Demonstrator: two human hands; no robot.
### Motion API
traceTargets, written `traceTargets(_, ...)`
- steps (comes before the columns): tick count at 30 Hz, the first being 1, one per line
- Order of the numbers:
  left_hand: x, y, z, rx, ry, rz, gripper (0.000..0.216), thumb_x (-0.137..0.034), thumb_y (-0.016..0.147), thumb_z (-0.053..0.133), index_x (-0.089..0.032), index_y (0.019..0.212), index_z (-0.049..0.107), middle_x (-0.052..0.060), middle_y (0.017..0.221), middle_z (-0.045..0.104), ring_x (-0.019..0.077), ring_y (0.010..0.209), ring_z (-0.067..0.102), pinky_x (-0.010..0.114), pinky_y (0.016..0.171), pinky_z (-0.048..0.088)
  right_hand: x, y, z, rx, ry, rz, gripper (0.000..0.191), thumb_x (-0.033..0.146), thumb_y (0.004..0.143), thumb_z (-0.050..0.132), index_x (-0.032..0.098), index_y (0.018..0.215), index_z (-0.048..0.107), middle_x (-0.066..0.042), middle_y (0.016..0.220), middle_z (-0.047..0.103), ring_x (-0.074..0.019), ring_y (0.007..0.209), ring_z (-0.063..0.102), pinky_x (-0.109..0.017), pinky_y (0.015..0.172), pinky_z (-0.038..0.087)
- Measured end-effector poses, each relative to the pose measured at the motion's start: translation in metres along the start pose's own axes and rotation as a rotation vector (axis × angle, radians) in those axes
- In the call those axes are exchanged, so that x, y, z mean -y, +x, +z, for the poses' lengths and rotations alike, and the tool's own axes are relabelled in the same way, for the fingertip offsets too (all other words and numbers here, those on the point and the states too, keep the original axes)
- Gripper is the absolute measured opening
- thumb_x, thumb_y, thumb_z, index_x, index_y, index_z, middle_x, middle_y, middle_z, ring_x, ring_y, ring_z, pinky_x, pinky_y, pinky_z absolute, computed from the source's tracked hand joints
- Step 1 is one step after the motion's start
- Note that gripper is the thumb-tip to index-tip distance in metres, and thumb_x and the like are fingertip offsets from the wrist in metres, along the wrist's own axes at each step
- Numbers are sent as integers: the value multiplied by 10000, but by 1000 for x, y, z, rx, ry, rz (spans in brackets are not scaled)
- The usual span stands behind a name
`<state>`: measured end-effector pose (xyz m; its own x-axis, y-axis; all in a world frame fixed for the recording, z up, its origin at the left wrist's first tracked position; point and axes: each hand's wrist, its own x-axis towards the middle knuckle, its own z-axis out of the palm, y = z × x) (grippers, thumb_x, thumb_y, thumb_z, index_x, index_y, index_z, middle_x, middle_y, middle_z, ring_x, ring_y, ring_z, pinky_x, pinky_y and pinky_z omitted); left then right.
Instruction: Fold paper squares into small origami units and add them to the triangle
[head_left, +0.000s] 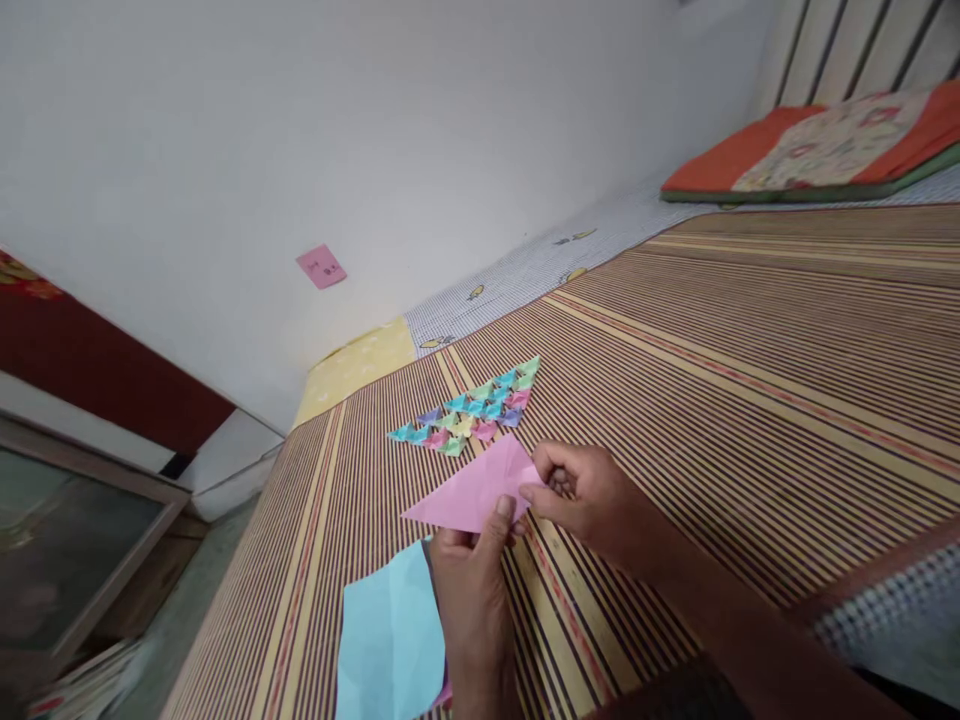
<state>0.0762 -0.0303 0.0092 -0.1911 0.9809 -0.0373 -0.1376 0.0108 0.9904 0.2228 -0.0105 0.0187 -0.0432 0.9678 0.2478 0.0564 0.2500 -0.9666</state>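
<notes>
- Head view: the left hand (pixel 469 590) pinches the near edge of the pink paper (pixel 472 492). Its thumb (pixel 501 515) lies on top and the other fingers curl beneath, so the hand is closed on the sheet, not spread.
- The right hand (pixel 589 495) grips the same paper at its right-hand corner. Its fingertips (pixel 534 492) meet narrowly on the edge, and the remaining fingers fold in toward the palm.
- The pink paper is folded into a triangle and held between the two hands, just above the striped mat (pixel 750 380). Its long point aims away to the left.
- Just below the pink paper, partly under the left wrist, a light blue sheet (pixel 386 640) lies creased and flat on the mat.
- Just beyond the pink paper sits a wedge of small folded pieces (pixel 472 410) in blue, green, pink, yellow and purple, packed close together.
- Well beyond the pink paper, a pink sticky note (pixel 321 266) clings to the white wall, and far off to the right lies an orange-edged cushion (pixel 817 150).
- Risk, as I judge it: both grips crowd one end, so the long free point is unsupported. It may sag or twist, and a crease pressed now could run off line.
- A second risk: the small folded pieces look loose and lie near, so a hand or the paper's tip swinging forward could knock them out of their rows.
</notes>
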Motion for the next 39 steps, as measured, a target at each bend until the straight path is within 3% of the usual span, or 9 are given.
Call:
traceTargets(4, 1, 1, -1, 14, -23, 27, 310, -333, 779, 821, -140, 1016, 767, 76, 931, 791, 209, 854, 717, 307, 769, 552, -1, 0, -2, 18, 46, 5, 204, 254, 834, 616, 194, 670, 511, 72, 563, 394, -99, 517, 362, -239, 475, 283)
traceTargets(9, 2, 2, -3, 69, -29, 27, 221, -313, 768, 830, -130, 874, 768, 31, 729, 739, 145, 665, 643, 267, 687, 523, -6, 0, -4, -21, 140, -34, 192, 296, 903, 598, 172, 757, 603, 29, 652, 518, -123, 603, 456, -252, 551, 365)
traceTargets(19, 0, 2, 0, 132, -98, 17, 157, -279, 768, 830, -151, 808, 747, -3, 674, 694, 125, 642, 611, 244, 679, 498, -8, 3, -7, -8, 528, 77, 207, 279, 797, 771, 173, 707, 618, 37, 674, 562, -109, 627, 502, -250, 603, 390)
traceTargets(32, 0, 0, 5, 113, -149, -49, 235, -356, 785, 812, -134, 835, 753, 21, 702, 714, 113, 591, 594, 233, 635, 490, -8, 4, -8, -70, 502, 62, 249, 255, 762, 776, 184, 644, 568, 48, 642, 505, -117, 619, 439, -264, 591, 339)
traceTargets(39, -2, -7, 18, 75, -256, -51, 275, -291, 719, 855, -139, 933, 774, 58, 825, 749, 168, 722, 680, 263, 678, 527, -7, 4, -4, -79, 486, 15, 210, 213, 751, 754, 185, 641, 577, 35, 683, 531, -130, 656, 481, -276, 621, 380)
